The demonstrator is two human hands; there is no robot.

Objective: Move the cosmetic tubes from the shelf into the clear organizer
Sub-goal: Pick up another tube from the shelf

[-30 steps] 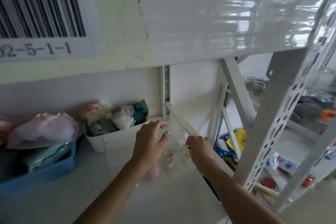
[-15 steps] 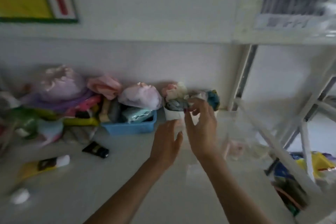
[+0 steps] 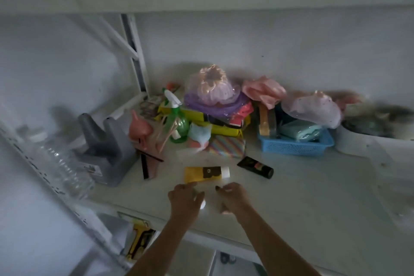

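Observation:
A yellow cosmetic tube (image 3: pixel 206 174) with a white cap lies on the white shelf (image 3: pixel 313 197), just beyond my fingertips. To its right a black tube (image 3: pixel 255 167) lies at an angle. My left hand (image 3: pixel 185 200) hovers palm down with fingers apart, its fingertips at the yellow tube's near edge. A small white object (image 3: pixel 203 205) peeks out from under it. My right hand (image 3: pixel 233 197) is beside it, fingers loosely curled and holding nothing. The clear organizer (image 3: pixel 391 163) shows only faintly at the far right of the shelf.
Behind the tubes stand a striped box (image 3: pixel 226 146), a green spray bottle (image 3: pixel 178 119), pink and purple bundles and a blue basket (image 3: pixel 295 146). A grey holder (image 3: pixel 107 148) and a clear plastic bottle (image 3: pixel 60 163) stand at the left. A white bin (image 3: pixel 358 141) is at the right.
The view has swung left along the shelf, away from the organizer. Both hands have moved from near the white bin down to the yellow tube at the front.

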